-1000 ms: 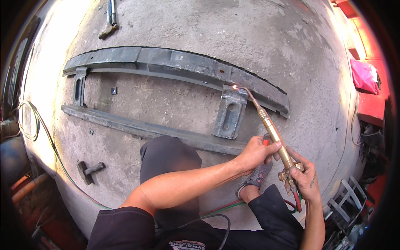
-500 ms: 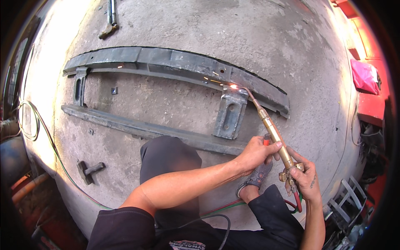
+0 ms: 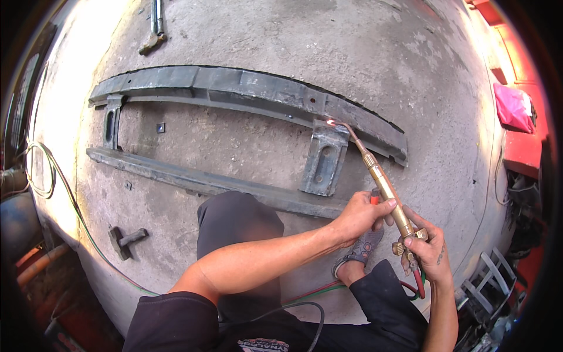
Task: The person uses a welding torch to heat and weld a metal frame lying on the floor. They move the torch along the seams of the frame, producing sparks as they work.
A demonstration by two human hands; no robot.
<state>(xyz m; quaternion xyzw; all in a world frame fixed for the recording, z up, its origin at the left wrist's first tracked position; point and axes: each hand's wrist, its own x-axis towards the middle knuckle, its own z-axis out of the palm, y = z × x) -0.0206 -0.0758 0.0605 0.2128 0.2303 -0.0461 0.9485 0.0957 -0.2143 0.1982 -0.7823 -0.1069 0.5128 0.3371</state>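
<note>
A brass gas welding torch (image 3: pixel 385 186) slants up and left across the right half of the view. My right hand (image 3: pixel 433 249) is closed round its rear end, by the valve knobs. My left hand (image 3: pixel 365 216) is closed lower on the torch's body, thumb on top; an orange-and-black object (image 3: pixel 375 198), its kind unclear, pokes out beside those fingers. The torch's bent tip glows where the upright bracket (image 3: pixel 323 161) meets the long, curved dark metal beam (image 3: pixel 246 88). A second, straighter beam (image 3: pixel 176 168) lies nearer me, the brackets between the two.
A hammer (image 3: pixel 124 240) lies on the concrete at left, and a long metal tool (image 3: pixel 153 41) at the far side. Red and green hoses (image 3: pixel 79 217) run along the left and under me. At right are a pink bundle (image 3: pixel 513 108) and a metal frame (image 3: pixel 487 281).
The bright flare at the torch tip has shrunk to a small glow, and the flying sparks are gone. Both hands and the torch stay almost in place.
</note>
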